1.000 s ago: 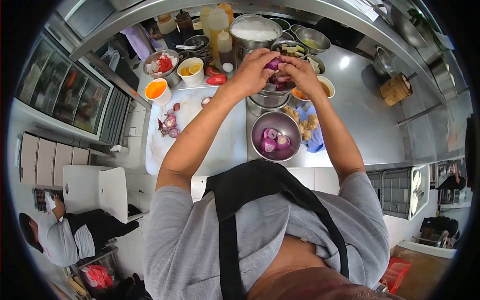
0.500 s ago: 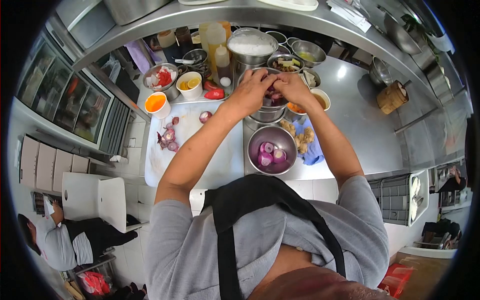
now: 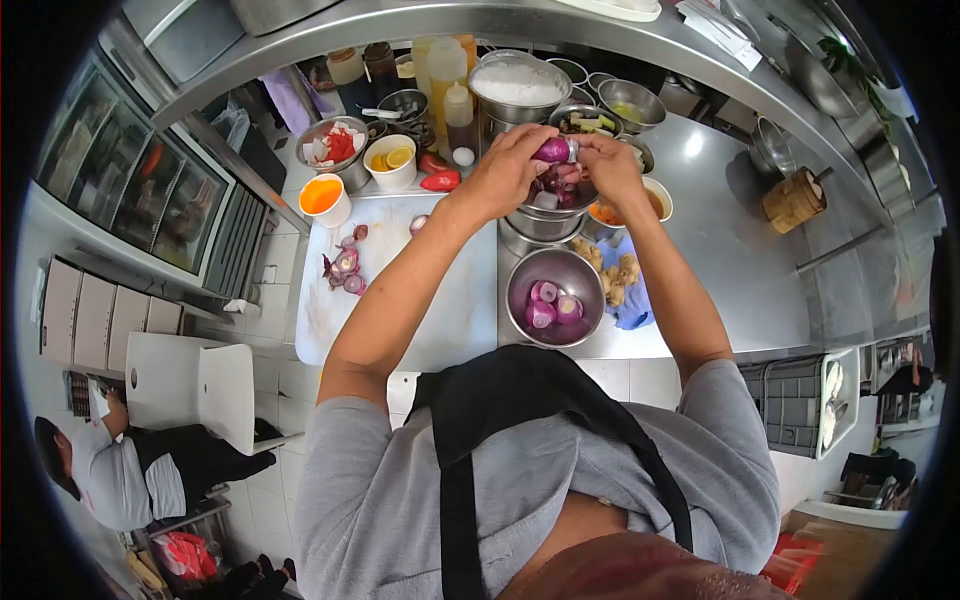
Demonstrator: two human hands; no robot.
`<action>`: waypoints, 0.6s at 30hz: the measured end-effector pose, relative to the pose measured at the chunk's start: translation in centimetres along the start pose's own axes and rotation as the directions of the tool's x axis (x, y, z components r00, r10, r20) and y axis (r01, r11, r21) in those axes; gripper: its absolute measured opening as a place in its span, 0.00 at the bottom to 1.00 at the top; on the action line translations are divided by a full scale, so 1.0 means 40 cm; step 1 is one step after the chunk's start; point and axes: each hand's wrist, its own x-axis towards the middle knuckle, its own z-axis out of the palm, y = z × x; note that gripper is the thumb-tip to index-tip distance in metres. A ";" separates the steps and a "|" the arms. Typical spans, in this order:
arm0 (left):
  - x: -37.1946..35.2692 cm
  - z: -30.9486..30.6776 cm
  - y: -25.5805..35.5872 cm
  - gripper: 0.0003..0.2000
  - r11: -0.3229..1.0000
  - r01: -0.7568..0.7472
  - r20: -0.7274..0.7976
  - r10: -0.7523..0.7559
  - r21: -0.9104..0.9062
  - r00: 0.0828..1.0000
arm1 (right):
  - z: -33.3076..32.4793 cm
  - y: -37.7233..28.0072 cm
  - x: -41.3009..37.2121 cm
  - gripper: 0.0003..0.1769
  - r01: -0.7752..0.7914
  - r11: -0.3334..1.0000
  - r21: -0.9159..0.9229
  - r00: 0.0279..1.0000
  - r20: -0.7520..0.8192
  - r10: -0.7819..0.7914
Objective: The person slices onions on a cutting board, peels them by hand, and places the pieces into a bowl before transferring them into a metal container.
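Note:
My left hand (image 3: 512, 172) holds a purple red onion (image 3: 552, 151) between thumb and fingers. Closed at the onion's right end, my right hand (image 3: 612, 168) pinches its outer layer; a pale bit shows between the fingertips. Directly below both hands, a metal bowl (image 3: 545, 228) contains dark onion skins. Nearer my body, another metal bowl (image 3: 550, 264) has several peeled red onions (image 3: 568, 309) in it. On the white cutting board (image 3: 430, 310) lie onion tops and scraps (image 3: 345, 263). One more onion (image 3: 418, 224) is partly hidden beside my left forearm.
Ginger (image 3: 622, 275) rests on a blue cloth (image 3: 632, 312) at right. Behind the board are tubs of orange liquid (image 3: 321, 196) and lemon (image 3: 392, 158), red peppers (image 3: 440, 181) and an egg (image 3: 463, 157). A steel shelf (image 3: 400, 25) spans overhead. A seated person (image 3: 120, 470) is at far left.
The onion has risen out of the skins bowl and shows plainly between my hands. My right hand has shifted right. The whole view has moved slightly.

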 end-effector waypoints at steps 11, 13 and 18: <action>-0.002 0.013 0.010 0.24 0.998 0.024 0.032 -0.026 0.058 0.999 | -0.005 0.015 -0.012 0.07 0.053 0.997 -0.048 0.999 -0.009 -0.054; -0.001 0.027 -0.002 0.25 0.999 0.010 0.010 -0.010 0.050 1.000 | -0.011 0.013 -0.012 0.06 0.020 0.991 -0.131 1.000 0.019 -0.017; 0.007 0.051 -0.011 0.23 0.982 0.171 -0.024 -0.173 -0.081 0.985 | -0.019 -0.011 -0.023 0.05 -0.012 0.999 -0.033 0.998 -0.055 0.010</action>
